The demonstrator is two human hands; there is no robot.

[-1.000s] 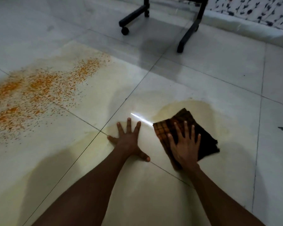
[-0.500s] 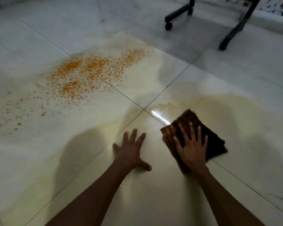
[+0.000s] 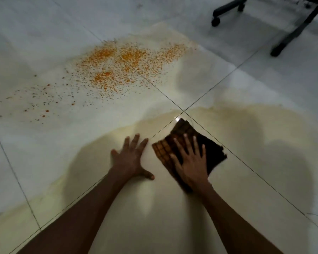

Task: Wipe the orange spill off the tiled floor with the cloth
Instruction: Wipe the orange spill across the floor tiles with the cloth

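An orange spill [image 3: 121, 68] of small specks lies scattered across the pale tiled floor [image 3: 44, 43], up and to the left of my hands. A dark brown checked cloth [image 3: 180, 132] lies folded on the floor near a tile joint crossing. My right hand [image 3: 191, 162] presses flat on the cloth with fingers spread, covering its near half. My left hand [image 3: 130, 158] rests palm down on the bare tile just left of the cloth, fingers apart, holding nothing. A yellowish wet film covers the tiles around both hands.
Black legs of a wheeled stand [image 3: 283, 43] with a caster [image 3: 215, 22] sit at the top right. Dark grout lines [image 3: 246, 162] cross the floor diagonally. Shadows of my arms fall on the wet tiles.
The view has swung left, so the orange spill now sits higher and nearer the middle. My right hand and the cloth have slid slightly; the left hand stays planted.
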